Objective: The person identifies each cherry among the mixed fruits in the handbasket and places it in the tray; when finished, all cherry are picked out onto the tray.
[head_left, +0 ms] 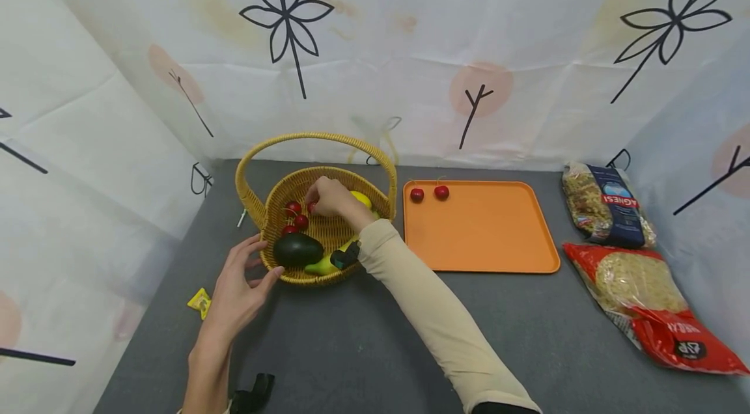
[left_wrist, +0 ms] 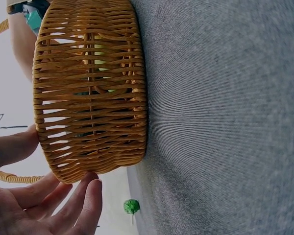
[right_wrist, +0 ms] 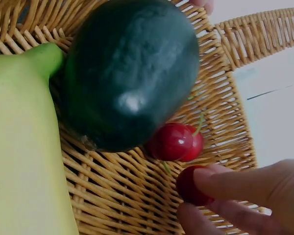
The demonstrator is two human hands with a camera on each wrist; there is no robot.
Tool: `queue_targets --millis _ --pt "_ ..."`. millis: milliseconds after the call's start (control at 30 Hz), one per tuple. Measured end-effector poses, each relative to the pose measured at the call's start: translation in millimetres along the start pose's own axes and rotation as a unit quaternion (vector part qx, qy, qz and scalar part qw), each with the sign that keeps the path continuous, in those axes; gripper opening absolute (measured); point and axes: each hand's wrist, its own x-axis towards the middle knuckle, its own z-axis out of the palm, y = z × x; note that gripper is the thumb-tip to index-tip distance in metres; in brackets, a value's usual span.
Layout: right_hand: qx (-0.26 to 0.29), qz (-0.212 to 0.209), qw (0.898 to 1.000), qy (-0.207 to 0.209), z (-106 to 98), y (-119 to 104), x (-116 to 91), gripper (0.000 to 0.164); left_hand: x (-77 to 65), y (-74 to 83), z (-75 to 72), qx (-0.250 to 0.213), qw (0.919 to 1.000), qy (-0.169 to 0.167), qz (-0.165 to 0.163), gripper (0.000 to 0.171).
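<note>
Inside the yellow wicker basket (head_left: pixel 351 276), my right hand (head_left: pixel 331 198) pinches a red cherry (right_wrist: pixel 188 188) between thumb and fingers. Several other cherries (head_left: pixel 301 222) lie at the basket's left, beside a dark green avocado-like fruit (head_left: pixel 297 250). A banana (right_wrist: pixel 24 147) lies at the front right, partly hidden by my right wrist in the head view. Farther back sits a yellow fruit (head_left: pixel 361 198), half covered by the forearm. Against the basket's left front, my left hand (head_left: pixel 240 287) spreads its fingers, touching the rim and outer wall (left_wrist: pixel 90 107).
Right of the basket is an orange tray (head_left: pixel 480 232) with two cherries (head_left: pixel 441 193) at its back left. Two food bags, one blue-labelled (head_left: pixel 609 206) and one red (head_left: pixel 656 303), line the right side. A small yellow packet (head_left: pixel 200 303) lies left of my left hand.
</note>
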Motion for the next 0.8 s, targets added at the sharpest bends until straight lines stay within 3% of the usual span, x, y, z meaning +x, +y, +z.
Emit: queue_targets --millis 267,467,633,800 --pt "0.080 -0.047 0.996 -0.011 -22.0 -4.7 -28.6 0.031 0.2 -0.3 -0.2 -0.001 1.0000 -0.003 0.000 0.062" --pt "0.100 -0.096 0.990 -0.005 -35.8 -7.9 -57.8 0.033 -0.8 0.4 -0.9 -0.001 1.0000 -0.005 -0.002 0.061" --pt "0.144 -0.131 0.981 0.006 -47.2 -7.2 -92.3 0.029 -0.9 0.7 -0.6 -0.001 1.0000 -0.004 -0.002 0.062" --pt "0.206 -0.165 0.964 0.023 -57.6 3.1 -128.5 0.026 -0.8 0.0 -0.1 0.000 1.0000 -0.001 0.006 0.061"
